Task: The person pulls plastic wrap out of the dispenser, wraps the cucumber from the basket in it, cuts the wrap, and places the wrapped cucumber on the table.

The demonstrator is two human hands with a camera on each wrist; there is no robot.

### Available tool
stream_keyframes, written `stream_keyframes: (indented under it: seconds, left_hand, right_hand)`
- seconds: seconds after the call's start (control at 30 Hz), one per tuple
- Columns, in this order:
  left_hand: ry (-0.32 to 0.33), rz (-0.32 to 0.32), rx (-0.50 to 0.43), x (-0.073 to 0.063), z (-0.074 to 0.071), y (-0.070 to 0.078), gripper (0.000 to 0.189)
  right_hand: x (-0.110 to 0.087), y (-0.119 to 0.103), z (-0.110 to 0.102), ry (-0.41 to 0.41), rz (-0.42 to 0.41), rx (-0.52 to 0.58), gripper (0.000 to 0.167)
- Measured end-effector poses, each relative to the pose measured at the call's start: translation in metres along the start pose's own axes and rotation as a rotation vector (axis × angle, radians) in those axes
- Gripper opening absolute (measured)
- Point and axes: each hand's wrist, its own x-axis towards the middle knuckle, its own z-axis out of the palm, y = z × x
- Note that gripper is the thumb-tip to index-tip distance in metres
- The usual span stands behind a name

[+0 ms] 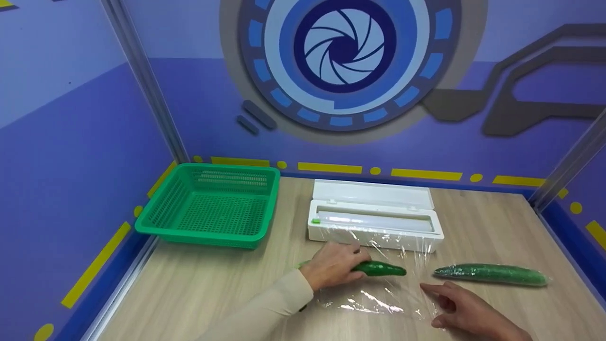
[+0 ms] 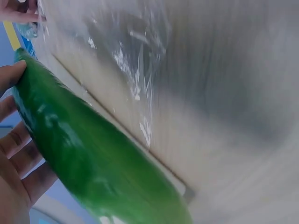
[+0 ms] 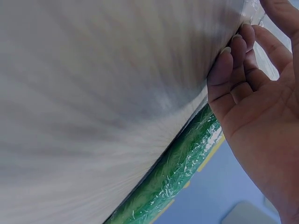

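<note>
My left hand (image 1: pixel 334 264) grips a green cucumber (image 1: pixel 382 269) from above, over a sheet of clear plastic wrap (image 1: pixel 374 303) spread on the table. In the left wrist view the fingers lie along one side of the cucumber (image 2: pixel 93 144). My right hand (image 1: pixel 461 305) is at the right edge of the wrap, with its index finger reaching forward and its thumb apart. The right wrist view has its bent fingertips right at the tabletop beside the wrap. The wrap runs out from a white dispenser box (image 1: pixel 374 238) with its lid up and a film roll inside.
A second cucumber (image 1: pixel 492 274), covered in shiny film, lies on the table (image 1: pixel 483 218) just beyond my right hand. At the back left stands a green plastic basket (image 1: pixel 208 237). Printed wall panels (image 1: pixel 199 104) close off the back and both sides.
</note>
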Motion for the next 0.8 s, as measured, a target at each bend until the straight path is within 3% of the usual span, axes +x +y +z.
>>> stream_keyframes:
  seconds: [0.3, 0.43, 0.6, 0.8]
  left_hand:
    - [0.014, 0.060, 0.032, 0.012, 0.017, 0.014, 0.029]
    - [0.020, 0.074, 0.010, 0.019, 0.021, 0.020, 0.029]
    - [-0.029, 0.067, -0.060, 0.029, 0.025, 0.027, 0.031]
    - [-0.074, 0.049, -0.090, 0.038, 0.030, 0.034, 0.031]
  right_hand:
    - [-0.001, 0.003, -0.002, 0.003, -0.056, -0.027, 0.084]
    - [-0.001, 0.004, -0.001, 0.004, -0.039, 0.008, 0.082]
    - [-0.001, 0.003, -0.001, 0.019, -0.004, 0.035, 0.078]
    - [-0.001, 0.004, -0.002, 0.014, -0.031, 0.031, 0.076]
